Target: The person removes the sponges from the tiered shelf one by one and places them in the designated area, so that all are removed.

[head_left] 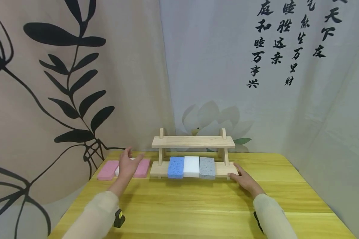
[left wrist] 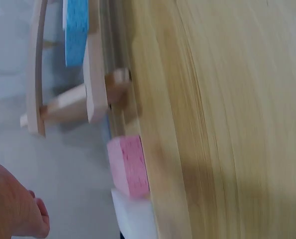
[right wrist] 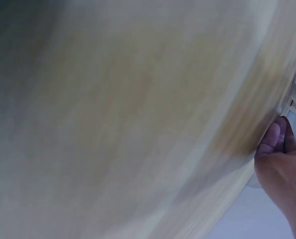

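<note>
Rack [head_left: 193,142] (two-tiered) in right grip [head_left: 244,180]; left grip [head_left: 128,165] near pink sponge [head_left: 142,168].

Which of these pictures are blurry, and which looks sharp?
Head view: sharpest, the pale wooden two-tier rack crisply edged; left wrist view: softer, the pink rectangular sponge slightly smeared; right wrist view: blurriest, the yellow wooden tabletop hazy, darkening at upper left.

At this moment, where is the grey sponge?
In the head view, the grey sponge lies on the lower board of the wooden rack, right of picture centre, just right of a white sponge.
</note>
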